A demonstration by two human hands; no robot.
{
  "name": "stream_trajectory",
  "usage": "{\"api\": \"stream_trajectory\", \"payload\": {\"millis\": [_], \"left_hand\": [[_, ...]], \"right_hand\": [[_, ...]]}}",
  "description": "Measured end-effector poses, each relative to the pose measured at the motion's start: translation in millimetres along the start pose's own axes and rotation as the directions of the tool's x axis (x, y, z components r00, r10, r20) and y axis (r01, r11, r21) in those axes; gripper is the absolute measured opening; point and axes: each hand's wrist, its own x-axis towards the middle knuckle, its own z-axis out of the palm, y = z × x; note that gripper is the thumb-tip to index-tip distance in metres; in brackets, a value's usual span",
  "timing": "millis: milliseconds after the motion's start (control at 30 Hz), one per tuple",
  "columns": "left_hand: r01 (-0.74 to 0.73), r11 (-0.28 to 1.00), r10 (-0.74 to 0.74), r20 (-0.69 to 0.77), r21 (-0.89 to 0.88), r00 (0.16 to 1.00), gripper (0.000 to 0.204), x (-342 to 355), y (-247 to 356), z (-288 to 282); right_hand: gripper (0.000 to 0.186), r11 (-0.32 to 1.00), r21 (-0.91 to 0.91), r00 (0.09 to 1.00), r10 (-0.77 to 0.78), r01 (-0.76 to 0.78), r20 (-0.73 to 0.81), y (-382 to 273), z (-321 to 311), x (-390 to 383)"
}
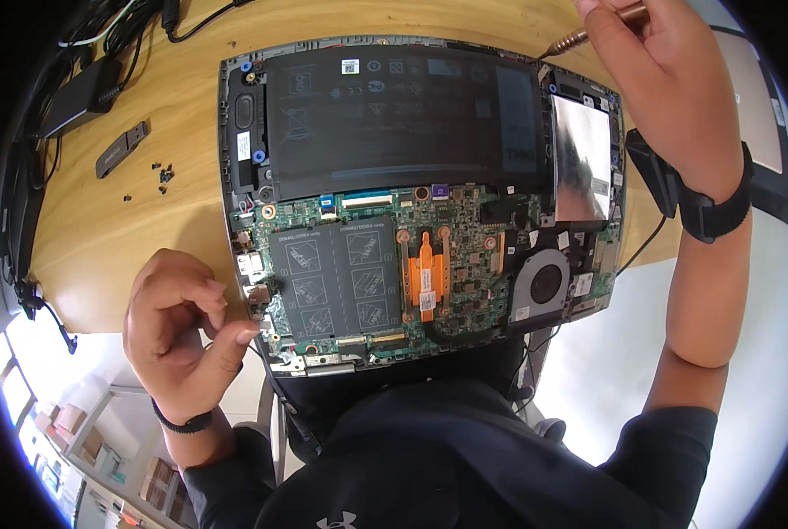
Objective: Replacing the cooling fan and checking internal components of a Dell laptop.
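Note:
An opened laptop (464,300) lies with its inner parts bared. My right hand (676,97) grips a copper-coloured screwdriver (579,37) at the far right. The driver's tip meets the far edge of the laptop, by the right corner of the black battery (394,115). Beside the laptop's near left edge is my left hand (178,326), its fingers curled but apart from the thumb. That thumb's tip is at the laptop's side, near the ports; nothing shows in the hand.
Several small black screws (165,176) lie on the wooden table (182,97), near a dark USB stick (122,150). A black power adapter (81,97) and cables stand at the far left. Another laptop (751,106) is at the far right, partly behind my right arm.

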Motion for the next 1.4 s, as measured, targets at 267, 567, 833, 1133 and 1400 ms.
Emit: {"api": "stream_trajectory", "payload": {"millis": [267, 567, 833, 1133, 1400], "left_hand": [[-0.048, 0.999, 0.048, 0.025, 0.012, 0.999, 0.04, 1.2, -3.2, -2.2], [-0.117, 0.993, 0.118, 0.037, -0.03, 0.992, 0.038, 4.1, -8.2, 0.1], [-0.066, 0.995, 0.068, 0.019, -0.076, 0.997, 0.032, 3.8, -7.0, 3.2], [-0.079, 0.972, 0.065, 0.072, 0.219, 0.995, 0.038, -5.5, 34.1, 15.6], [-0.341, 0.494, -0.05, 0.418, 0.8, 0.907, 0.091, -30.1, 103.1, 80.8]], "right_hand": [[0.02, 0.991, 0.06, 0.99, 0.117, -0.122, 0.079, -1.9, -9.3, 8.3], [0.025, 0.994, -0.07, 0.996, 0.085, -0.082, 0.036, -13.7, -24.7, -6.2], [0.018, 0.735, 0.554, 0.89, 0.455, -0.391, 0.025, 41.1, -82.2, -85.8], [0.013, 0.466, 0.745, 0.686, 0.728, -0.478, -0.015, 114.2, -56.6, -227.1], [0.021, 0.594, 0.557, 0.675, 0.734, -0.581, -0.078, 113.5, -20.6, -229.3]]}}
